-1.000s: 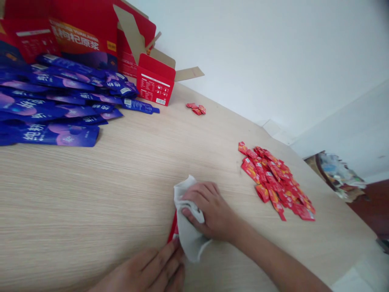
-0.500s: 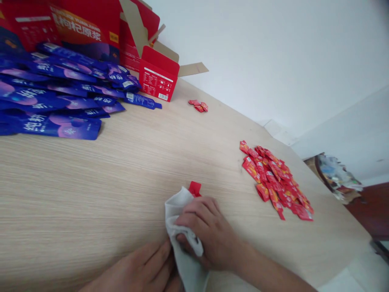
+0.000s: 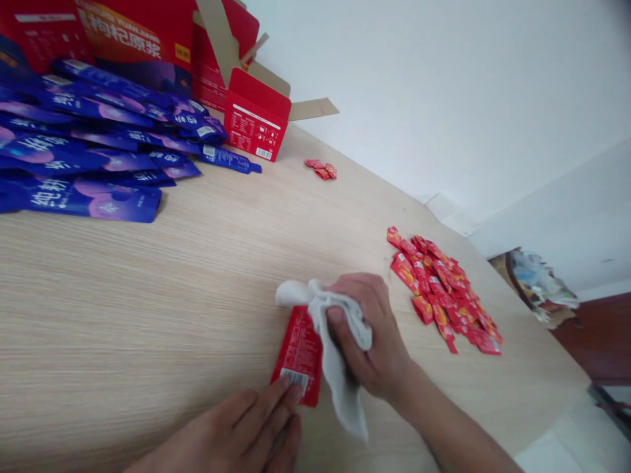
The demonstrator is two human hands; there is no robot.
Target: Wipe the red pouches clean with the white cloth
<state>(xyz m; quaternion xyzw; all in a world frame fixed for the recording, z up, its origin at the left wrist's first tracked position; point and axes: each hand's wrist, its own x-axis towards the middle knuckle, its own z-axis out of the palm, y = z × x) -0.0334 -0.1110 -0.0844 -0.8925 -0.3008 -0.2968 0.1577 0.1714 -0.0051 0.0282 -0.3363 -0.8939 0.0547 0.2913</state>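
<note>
Right hand (image 3: 375,336) closed round white cloth (image 3: 339,358), cloth draped over right edge of red pouch (image 3: 298,351) — pouch lay flat on wooden table (image 3: 148,295). Left hand (image 3: 241,435) open, fingertips pinning pouch's near end. Heap of red sachets (image 3: 444,295) near, rightward.

Large red box (image 3: 121,39), far left on table: big pale characters "枸杞原浆"; small Latin line above them, too blurred to read. Blue pouches (image 3: 89,200): large white characters, not legible. Small red box (image 3: 256,125): white panel, icons, barcode; print too fine. Red sachet (image 3: 298,351): barcode label, tiny white print, unreadable.
</note>
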